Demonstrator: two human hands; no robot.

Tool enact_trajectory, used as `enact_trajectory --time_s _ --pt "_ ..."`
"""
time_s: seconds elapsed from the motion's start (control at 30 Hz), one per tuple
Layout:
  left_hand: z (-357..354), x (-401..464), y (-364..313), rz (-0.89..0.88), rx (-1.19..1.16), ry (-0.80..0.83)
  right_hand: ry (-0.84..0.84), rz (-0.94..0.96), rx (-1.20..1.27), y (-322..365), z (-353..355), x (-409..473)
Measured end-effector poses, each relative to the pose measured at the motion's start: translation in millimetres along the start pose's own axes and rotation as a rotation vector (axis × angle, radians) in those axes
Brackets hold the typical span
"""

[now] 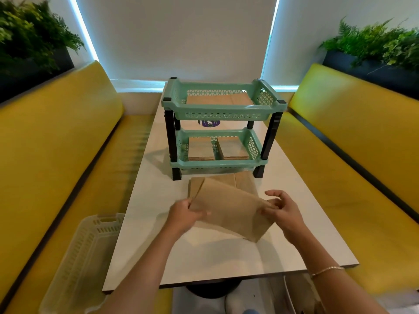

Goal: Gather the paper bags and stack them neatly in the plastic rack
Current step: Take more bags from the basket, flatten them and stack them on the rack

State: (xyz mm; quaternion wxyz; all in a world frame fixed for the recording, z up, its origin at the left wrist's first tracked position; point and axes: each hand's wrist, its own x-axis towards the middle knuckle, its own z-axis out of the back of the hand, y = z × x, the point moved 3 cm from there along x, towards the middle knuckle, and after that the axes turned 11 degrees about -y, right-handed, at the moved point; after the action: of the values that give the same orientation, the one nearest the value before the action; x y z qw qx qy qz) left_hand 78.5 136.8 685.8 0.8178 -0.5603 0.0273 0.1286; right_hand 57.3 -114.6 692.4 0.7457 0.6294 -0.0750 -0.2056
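Observation:
A flat brown paper bag (231,211) is held tilted just above the white table (226,261). My left hand (183,214) grips its left edge and my right hand (283,211) pinches its right end. More flat paper bags (243,183) lie on the table behind it, right in front of the rack. The mint-green two-tier plastic rack (217,107) with black posts stands at the table's middle. Its lower tier holds two side-by-side stacks of paper bags (234,149), and the upper tier holds flat paper bags (217,99).
Yellow benches (56,143) flank the table on both sides. A pale plastic basket (84,257) lies on the left bench near me. Planters with green plants (374,48) sit behind both backrests. A round purple sticker (208,123) shows behind the rack.

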Motion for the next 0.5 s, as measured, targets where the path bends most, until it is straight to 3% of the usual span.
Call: enact_trajectory --time_s 0.13,0.2,0.27,0.37,0.5 --pt "13.2 -13.6 -50.2 -0.036 -0.521 0.019 0.14 0.078 -0.1 13.7 -3.4 -6.6" --pt "2.5 -18.0 -55.8 -0.048 -0.604 0.041 0.137 0.089 -0.154 7.2 -15.2 -12.2" --pt "-18.1 -18.9 -42.5 0.0 -0.54 0.041 0.095 0.06 -0.175 -9.3 -27.2 -17.2" --pt "-51.0 -21.9 -4.5 0.103 -0.254 0.057 0.039 -0.021 -0.182 -34.7 -41.6 -22.5" --pt "-60.9 -25.5 19.0 0.069 -0.07 0.008 -0.002 -0.029 -0.182 -36.6 -48.7 -21.3"
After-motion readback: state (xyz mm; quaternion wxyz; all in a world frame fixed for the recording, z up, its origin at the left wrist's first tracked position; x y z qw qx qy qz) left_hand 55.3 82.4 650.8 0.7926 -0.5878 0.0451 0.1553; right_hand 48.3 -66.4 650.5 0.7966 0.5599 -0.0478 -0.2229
